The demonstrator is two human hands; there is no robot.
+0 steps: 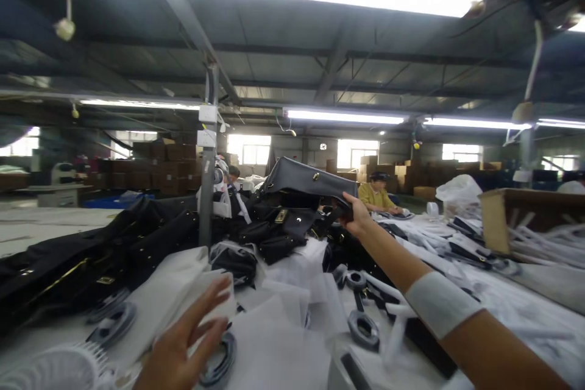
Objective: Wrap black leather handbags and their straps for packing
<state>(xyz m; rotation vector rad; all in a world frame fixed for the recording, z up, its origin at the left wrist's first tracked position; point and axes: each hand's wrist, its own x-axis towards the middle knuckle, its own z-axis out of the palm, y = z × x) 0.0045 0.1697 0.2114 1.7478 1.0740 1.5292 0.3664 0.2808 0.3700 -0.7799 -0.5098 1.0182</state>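
Note:
My right hand (357, 214) reaches far out over the table and is closed on the edge of a black handbag (305, 181), which it holds up above a heap of black handbags (274, 225). A white band sits round that forearm. My left hand (183, 347) hovers near the bottom of the view with fingers spread, close to white fabric bags (183, 292) and touching nothing that I can make out.
More black bags (68, 268) lie along the left. Grey rolls of strap (363, 326) and white sheets litter the table. A grey post (208, 195) stands mid-table. A cardboard box (530, 213) sits at right. A person in yellow (377, 195) works farther back. A small white fan (55, 368) is at bottom left.

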